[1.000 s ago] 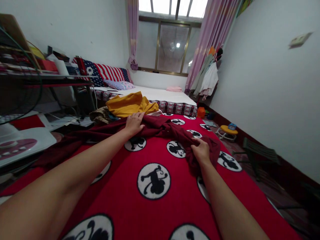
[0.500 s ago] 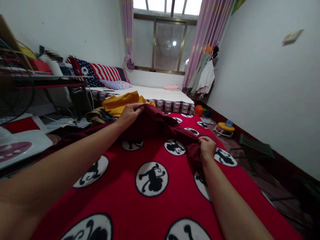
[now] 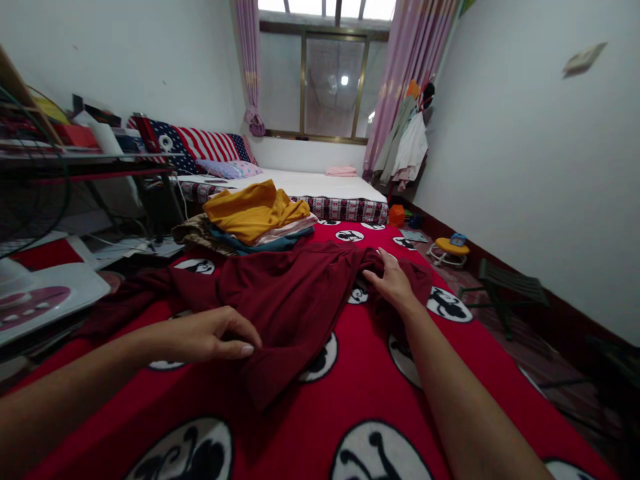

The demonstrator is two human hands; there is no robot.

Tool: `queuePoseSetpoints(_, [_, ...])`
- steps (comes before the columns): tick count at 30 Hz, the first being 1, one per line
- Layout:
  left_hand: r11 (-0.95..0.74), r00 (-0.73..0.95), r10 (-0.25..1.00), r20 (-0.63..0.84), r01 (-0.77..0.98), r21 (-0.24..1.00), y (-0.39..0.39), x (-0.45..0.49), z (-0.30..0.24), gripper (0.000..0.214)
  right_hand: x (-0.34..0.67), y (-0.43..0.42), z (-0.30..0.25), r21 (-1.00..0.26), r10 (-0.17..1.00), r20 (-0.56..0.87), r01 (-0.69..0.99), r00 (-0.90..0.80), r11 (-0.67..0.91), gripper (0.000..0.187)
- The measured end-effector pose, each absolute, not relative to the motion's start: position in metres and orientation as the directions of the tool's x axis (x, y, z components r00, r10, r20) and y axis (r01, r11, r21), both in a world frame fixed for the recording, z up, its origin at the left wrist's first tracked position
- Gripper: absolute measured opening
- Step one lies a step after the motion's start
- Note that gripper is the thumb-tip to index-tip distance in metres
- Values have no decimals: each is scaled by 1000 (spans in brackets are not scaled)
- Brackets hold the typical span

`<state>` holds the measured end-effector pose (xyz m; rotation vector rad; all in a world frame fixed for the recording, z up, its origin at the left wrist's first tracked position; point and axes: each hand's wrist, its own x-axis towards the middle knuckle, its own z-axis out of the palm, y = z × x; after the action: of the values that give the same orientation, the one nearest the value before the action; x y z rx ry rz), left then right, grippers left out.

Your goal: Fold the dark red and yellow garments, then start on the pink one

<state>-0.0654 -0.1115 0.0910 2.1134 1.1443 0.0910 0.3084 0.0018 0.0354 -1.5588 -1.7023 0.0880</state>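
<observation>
1. Maroon garment [image 3: 290, 293] is lying spread on the red blanket [image 3: 360, 393], between both hands.
2. Left hand [image 3: 210, 337] is pinching its near edge, thumb against fingertips.
3. Right hand [image 3: 393, 283] is resting slack on the bunched far side, fingers extended.
4. Yellow cloth [image 3: 253, 210] is topping the clothes pile [image 3: 270, 237] behind; the lower layers are showing only as edges.
5. Shelf [image 3: 90, 160] at left is holding boxes, too dim to identify.

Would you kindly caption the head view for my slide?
Left hand pinches a maroon garment, right hand rests on it, over a red blanket; clothes pile behind.

White walls [image 3: 525, 167], gold-framed window [image 3: 327, 87], pink curtains [image 3: 400, 80], low bed [image 3: 320, 190], green folding chair [image 3: 505, 290], dim daylight
</observation>
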Motion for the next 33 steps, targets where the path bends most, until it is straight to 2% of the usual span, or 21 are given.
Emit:
queuePoseSetpoints(2, [-417, 618, 750, -235, 718, 557, -122, -49, 92, 56, 307, 2, 32, -574, 883, 441, 807, 163, 138, 70])
queuePoseSetpoints(6, [-560, 628, 762, -155, 760, 330, -143, -19, 79, 95, 316, 6, 29, -643, 908, 334, 766, 253, 24, 70])
queuePoseSetpoints(9, [-561, 592, 795, -130, 800, 211, -148, -5, 58, 91, 323, 7, 31, -720, 943, 263, 692, 203, 52, 51])
queuePoseSetpoints(12, [-534, 552, 831, -69, 827, 175, -141, -1, 43, 76, 322, 5, 34, -774, 961, 227, 628, 158, 80, 23])
queuePoseSetpoints(14, [-541, 560, 827, -46, 815, 205, -131, -4, 43, 66, 318, 3, 37, -784, 938, 292, 608, 184, 125, 16])
queuePoseSetpoints(16, [-538, 564, 826, -4, 790, 293, -119, -12, 54, 51, 314, 0, 44, -824, 899, 370, 529, 234, 201, 14])
queuePoseSetpoints(19, [-467, 494, 864, 99, 712, 524, -99, -38, 87, 27, 317, -14, 65, -915, 869, 392, 224, 303, 335, 11])
queuePoseSetpoints(22, [-402, 438, 886, 155, 554, 729, -91, -74, 125, 19, 334, -38, 96, -919, 910, 386, -27, 152, 394, 16])
queuePoseSetpoints(25, [-258, 553, 827, -102, 534, 805, -95, -103, 153, 32, 352, -59, 121, -921, 931, 365, -155, -23, 358, 35])
queuePoseSetpoints(28, [-151, 624, 675, -394, 639, 754, -97, -107, 159, 45, 357, -59, 126, -896, 926, 378, -263, -29, 357, 40])
queuePoseSetpoints(30, [-132, 597, 653, -465, 695, 707, -93, -95, 149, 50, 353, -47, 116, -938, 948, 316, -140, 29, 317, 35])
queuePoseSetpoints(32, [-210, 596, 697, -399, 702, 680, -85, -73, 132, 46, 347, -32, 101, -961, 969, 228, 184, 94, 208, 31])
queuePoseSetpoints(33, [-294, 619, 719, -318, 684, 668, -82, -59, 121, 41, 344, -25, 92, -911, 971, 205, 387, 121, 144, 29])
